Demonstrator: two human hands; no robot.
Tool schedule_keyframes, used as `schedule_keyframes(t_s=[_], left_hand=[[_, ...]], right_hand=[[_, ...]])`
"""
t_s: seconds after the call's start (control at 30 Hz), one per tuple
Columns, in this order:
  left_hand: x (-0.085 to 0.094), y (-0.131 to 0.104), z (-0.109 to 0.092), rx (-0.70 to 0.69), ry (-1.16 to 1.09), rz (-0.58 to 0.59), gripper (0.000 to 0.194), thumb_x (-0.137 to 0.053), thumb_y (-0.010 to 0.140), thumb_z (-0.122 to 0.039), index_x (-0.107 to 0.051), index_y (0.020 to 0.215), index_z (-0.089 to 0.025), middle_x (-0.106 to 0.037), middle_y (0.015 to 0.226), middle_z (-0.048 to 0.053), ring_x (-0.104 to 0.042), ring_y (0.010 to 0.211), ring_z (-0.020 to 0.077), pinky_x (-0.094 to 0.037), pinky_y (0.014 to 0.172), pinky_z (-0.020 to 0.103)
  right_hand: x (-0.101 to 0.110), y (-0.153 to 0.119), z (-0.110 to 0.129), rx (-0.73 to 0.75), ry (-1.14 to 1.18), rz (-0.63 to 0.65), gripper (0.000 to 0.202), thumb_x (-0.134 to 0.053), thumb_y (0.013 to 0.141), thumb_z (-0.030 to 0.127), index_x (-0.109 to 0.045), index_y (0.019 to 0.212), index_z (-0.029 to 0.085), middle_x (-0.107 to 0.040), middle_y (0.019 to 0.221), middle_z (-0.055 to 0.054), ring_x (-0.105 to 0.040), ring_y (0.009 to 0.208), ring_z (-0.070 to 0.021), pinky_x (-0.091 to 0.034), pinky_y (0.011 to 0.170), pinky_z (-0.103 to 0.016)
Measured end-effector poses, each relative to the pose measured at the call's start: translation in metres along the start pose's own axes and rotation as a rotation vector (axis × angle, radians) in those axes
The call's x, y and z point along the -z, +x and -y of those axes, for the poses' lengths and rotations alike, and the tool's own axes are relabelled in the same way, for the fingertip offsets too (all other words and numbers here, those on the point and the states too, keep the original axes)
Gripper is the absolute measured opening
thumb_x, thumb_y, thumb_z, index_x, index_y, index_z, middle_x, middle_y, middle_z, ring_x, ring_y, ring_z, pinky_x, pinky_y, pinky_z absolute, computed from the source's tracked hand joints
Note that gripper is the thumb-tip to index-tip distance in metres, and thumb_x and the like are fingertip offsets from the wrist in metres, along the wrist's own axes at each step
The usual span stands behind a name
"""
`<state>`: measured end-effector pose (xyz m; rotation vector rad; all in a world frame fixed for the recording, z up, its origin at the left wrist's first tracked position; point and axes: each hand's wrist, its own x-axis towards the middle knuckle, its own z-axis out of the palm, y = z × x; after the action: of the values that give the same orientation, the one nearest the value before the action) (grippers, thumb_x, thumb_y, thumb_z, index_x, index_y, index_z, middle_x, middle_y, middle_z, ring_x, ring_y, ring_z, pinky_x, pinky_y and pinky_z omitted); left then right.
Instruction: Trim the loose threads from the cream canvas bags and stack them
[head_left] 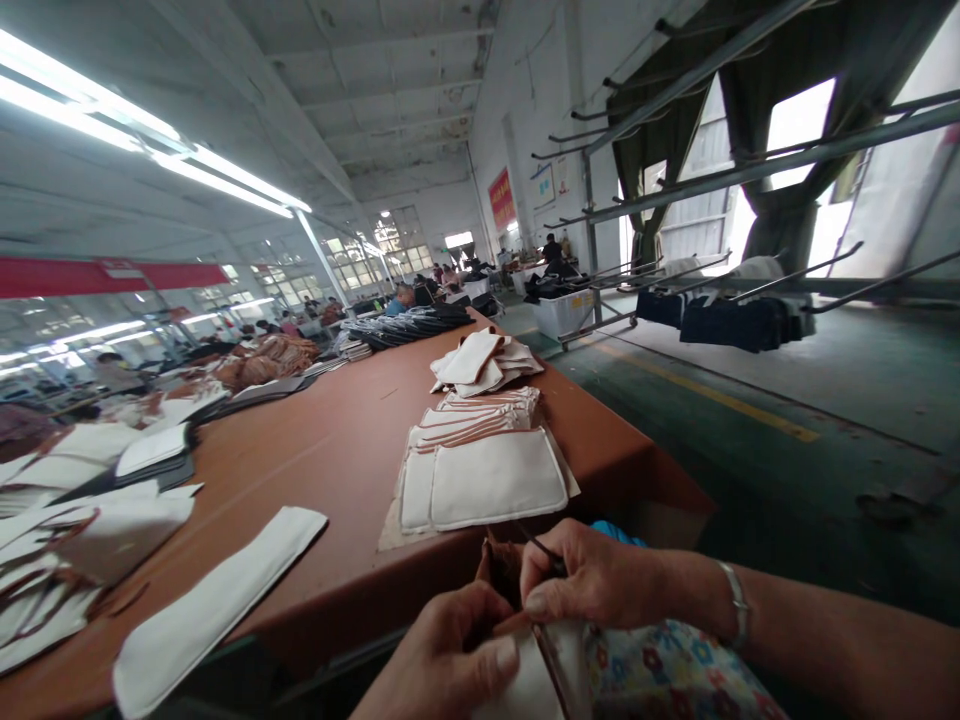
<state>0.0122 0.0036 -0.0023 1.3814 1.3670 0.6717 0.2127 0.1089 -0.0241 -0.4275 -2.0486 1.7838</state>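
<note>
At the near edge of the table, my left hand (pixel 457 650) is closed on a white padded fabric piece (pixel 529 680) with brown edging, gripping it between thumb and fingers. My right hand (pixel 585 575) is pinched at the same brown edge, close against the left fingertips. A dark, slender tool (pixel 551 660) that looks like thread snips runs down from the right fingers over the white fabric; its upper part is mostly hidden by the hand. Just beyond my hands lies an overlapping row of similar white pieces (pixel 495 480) with brown edges.
A looser pile of white pieces (pixel 484 362) sits farther back on the brown table (pixel 330 460). One long white piece (pixel 217 610) overhangs the near edge at left. More white and grey pieces (pixel 127 520) are heaped leftward. Metal racks (pixel 675 195) stand to the right.
</note>
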Motion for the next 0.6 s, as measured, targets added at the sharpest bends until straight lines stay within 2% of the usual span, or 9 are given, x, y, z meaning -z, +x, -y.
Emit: schedule_keyframes(t_s=[0.07, 0.13, 0.2, 0.3, 0.37, 0.53, 0.6], left_hand=[[-0.002, -0.004, -0.003, 0.034, -0.100, -0.109, 0.065, -0.052, 0.077, -0.076, -0.063, 0.079, -0.013, -0.053, 0.071, 0.001, -0.042, 0.064, 0.0134, -0.033, 0.056, 0.023], [-0.004, -0.005, -0.005, 0.057, -0.151, -0.185, 0.063, -0.050, 0.081, -0.073, -0.064, 0.076, -0.013, -0.054, 0.073, 0.002, -0.043, 0.065, 0.0139, -0.035, 0.057, 0.024], [-0.006, -0.001, -0.005, 0.079, -0.179, -0.129, 0.061, -0.057, 0.078, -0.072, -0.065, 0.076, -0.012, -0.053, 0.069, 0.002, -0.042, 0.062, 0.0129, -0.032, 0.055, 0.024], [-0.008, 0.007, 0.000, 0.088, -0.180, 0.029, 0.061, -0.061, 0.074, -0.072, -0.063, 0.073, -0.011, -0.044, 0.061, -0.002, -0.035, 0.055, 0.0101, -0.026, 0.050, 0.023], [-0.009, 0.009, 0.003, 0.053, -0.098, 0.035, 0.059, -0.060, 0.075, -0.072, -0.059, 0.072, -0.013, -0.040, 0.061, -0.003, -0.031, 0.054, 0.0094, -0.023, 0.048, 0.023], [-0.011, 0.007, 0.004, -0.104, 0.304, -0.203, 0.054, -0.051, 0.085, -0.067, -0.045, 0.062, -0.018, -0.041, 0.064, -0.002, -0.033, 0.059, 0.0112, -0.024, 0.051, 0.025], [-0.010, 0.007, 0.000, -0.086, 0.241, -0.138, 0.052, -0.047, 0.088, -0.065, -0.046, 0.067, -0.018, -0.041, 0.066, -0.002, -0.034, 0.061, 0.0117, -0.025, 0.052, 0.025]], right_hand=[[0.003, 0.000, -0.002, -0.004, -0.003, 0.018, 0.015, -0.068, 0.077, 0.025, -0.066, 0.077, 0.010, -0.051, 0.062, 0.004, -0.038, 0.056, -0.0069, -0.029, 0.048, -0.017], [0.005, 0.000, -0.005, -0.010, 0.008, 0.018, 0.016, -0.069, 0.076, 0.024, -0.066, 0.078, 0.009, -0.050, 0.061, 0.004, -0.036, 0.055, -0.0066, -0.028, 0.047, -0.018], [0.006, 0.000, -0.007, -0.003, 0.025, 0.022, 0.019, -0.070, 0.077, 0.028, -0.066, 0.079, 0.009, -0.051, 0.062, 0.004, -0.036, 0.055, -0.0067, -0.029, 0.048, -0.018], [0.006, 0.001, -0.008, 0.008, 0.025, 0.031, 0.023, -0.072, 0.078, 0.032, -0.067, 0.079, 0.010, -0.053, 0.065, 0.003, -0.040, 0.058, -0.0072, -0.031, 0.051, -0.017], [0.006, 0.001, -0.008, -0.004, 0.019, 0.024, 0.021, -0.072, 0.077, 0.030, -0.067, 0.078, 0.010, -0.055, 0.066, 0.003, -0.041, 0.058, -0.0071, -0.032, 0.051, -0.017], [0.007, 0.001, -0.011, -0.130, 0.117, 0.015, 0.028, -0.074, 0.075, 0.037, -0.065, 0.079, 0.011, -0.049, 0.056, 0.006, -0.035, 0.044, -0.0046, -0.026, 0.041, -0.016], [0.007, 0.002, -0.012, -0.090, 0.132, 0.012, 0.028, -0.074, 0.077, 0.038, -0.065, 0.079, 0.011, -0.049, 0.057, 0.006, -0.036, 0.045, -0.0046, -0.027, 0.042, -0.016]])
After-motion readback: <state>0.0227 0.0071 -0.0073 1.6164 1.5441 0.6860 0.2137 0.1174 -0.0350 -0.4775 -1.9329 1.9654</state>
